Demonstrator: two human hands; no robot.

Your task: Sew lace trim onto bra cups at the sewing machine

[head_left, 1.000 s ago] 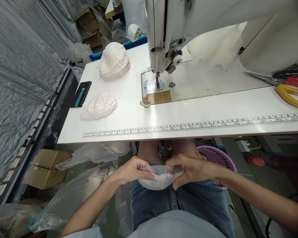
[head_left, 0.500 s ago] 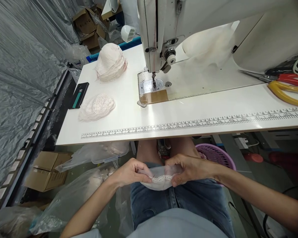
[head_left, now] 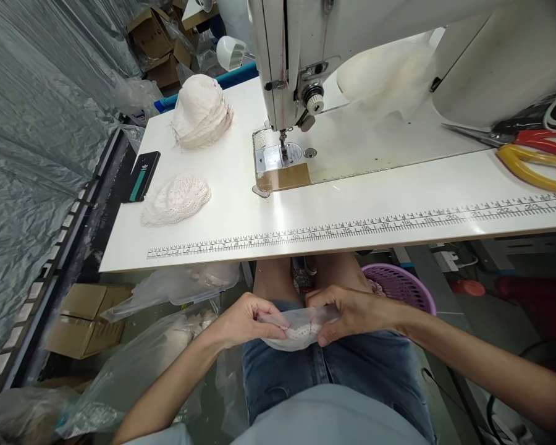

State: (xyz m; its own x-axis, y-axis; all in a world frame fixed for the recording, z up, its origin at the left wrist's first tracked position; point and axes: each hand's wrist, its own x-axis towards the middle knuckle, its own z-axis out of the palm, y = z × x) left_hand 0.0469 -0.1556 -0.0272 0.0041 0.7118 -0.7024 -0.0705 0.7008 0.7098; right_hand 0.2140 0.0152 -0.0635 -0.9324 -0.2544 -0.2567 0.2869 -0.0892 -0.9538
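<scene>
Above my lap I hold a sheer white piece of fabric with a lacy trim (head_left: 301, 334) between both hands. My left hand (head_left: 254, 320) pinches its left end, thumb pressed against the fingers. At the other end, my right hand (head_left: 340, 314) grips the fabric with its thumb in front and fingers behind. The piece curves downward between the hands, below the table's front edge. On the table, a white lacy piece (head_left: 178, 199) lies flat, and behind it sits a stack of white cup-shaped fabric pieces (head_left: 201, 112) with loose threads.
A sewing machine (head_left: 301, 74) stands on the white table (head_left: 231, 213), its needle over the metal plate. Yellow-handled scissors (head_left: 528, 167) lie at the right. A black phone-like object (head_left: 142, 176) is at the left edge. A purple basket (head_left: 408, 287) and plastic bags (head_left: 139, 352) are below.
The view has shifted slightly. Both hands keep their grip, and the fabric between them is bent a little more, its trim bunched closer together.
</scene>
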